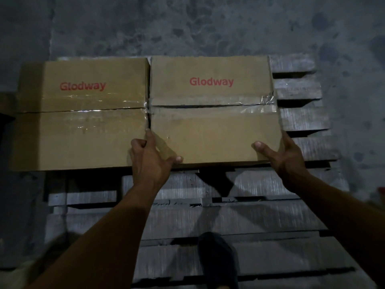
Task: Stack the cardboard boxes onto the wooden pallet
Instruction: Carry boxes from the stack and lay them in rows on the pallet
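One pallet (208, 215), two boxes — left box (81, 115) against right box (212, 122), which left hand (150, 161) and right hand (285, 157) grip at its near corners.

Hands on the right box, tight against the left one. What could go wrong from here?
1. Fingers of the left hand sit in the seam between the right brown cardboard box and the left brown cardboard box; closing it could pinch them.
2. The left box seems to overhang the left edge of the grey wooden slatted pallet and might tip once loaded.
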`<state>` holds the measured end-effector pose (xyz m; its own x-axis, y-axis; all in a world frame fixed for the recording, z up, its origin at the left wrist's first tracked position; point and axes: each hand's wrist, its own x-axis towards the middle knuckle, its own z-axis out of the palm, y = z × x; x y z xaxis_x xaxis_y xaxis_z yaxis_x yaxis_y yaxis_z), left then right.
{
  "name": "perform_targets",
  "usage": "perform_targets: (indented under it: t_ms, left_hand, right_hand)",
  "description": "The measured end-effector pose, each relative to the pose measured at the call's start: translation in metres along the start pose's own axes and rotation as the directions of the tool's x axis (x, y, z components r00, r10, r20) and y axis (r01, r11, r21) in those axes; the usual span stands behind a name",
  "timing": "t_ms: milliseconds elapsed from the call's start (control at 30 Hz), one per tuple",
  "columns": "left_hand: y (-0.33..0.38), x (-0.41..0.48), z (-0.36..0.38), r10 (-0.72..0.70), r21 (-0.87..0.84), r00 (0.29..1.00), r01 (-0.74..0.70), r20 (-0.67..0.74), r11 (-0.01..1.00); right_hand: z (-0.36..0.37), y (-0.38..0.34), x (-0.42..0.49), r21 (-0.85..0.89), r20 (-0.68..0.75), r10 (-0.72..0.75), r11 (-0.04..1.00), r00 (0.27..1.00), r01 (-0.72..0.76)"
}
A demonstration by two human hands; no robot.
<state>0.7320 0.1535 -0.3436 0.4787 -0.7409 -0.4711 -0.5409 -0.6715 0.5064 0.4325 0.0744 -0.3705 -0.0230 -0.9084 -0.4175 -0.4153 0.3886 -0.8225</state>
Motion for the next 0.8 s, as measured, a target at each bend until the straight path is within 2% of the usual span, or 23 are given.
perform_targets:
  t_ms: [100,200,367,500,633,800]
  left_hand:
    - [0.001,-0.004,0.003,0.015,0.069,1.000,-0.014,-0.013,0.997]
    - [0.000,-0.005,0.006,0.032,0.124,0.999,-0.029,-0.017,0.992]
    - [0.010,-0.015,-0.001,0.114,0.321,0.990,-0.081,-0.087,0.944]
    - [0.024,-0.033,-0.007,0.301,0.319,0.953,-0.275,-0.033,0.907]
    - [0.073,-0.062,-0.010,0.466,0.312,0.883,-0.460,0.058,0.831]
    - [0.165,-0.108,0.009,0.620,0.298,0.771,-0.631,0.146,0.716]
  right_hand:
    - [0.003,0.004,-0.003,-0.024,-0.050,0.054,0.998,0.997,-0.055]
    - [0.005,0.002,-0.003,-0.136,-0.104,0.085,0.986,0.991,-0.099]
    - [0.007,-0.010,-0.004,-0.220,-0.137,0.155,0.958,0.978,-0.183]
    - [-0.007,-0.019,-0.026,-0.236,-0.254,0.115,0.956,0.960,-0.177]
    - [-0.058,-0.020,-0.068,-0.225,-0.351,0.098,0.956,0.931,-0.186]
    - [-0.153,-0.003,-0.122,-0.146,-0.548,0.153,0.950,0.822,-0.274]
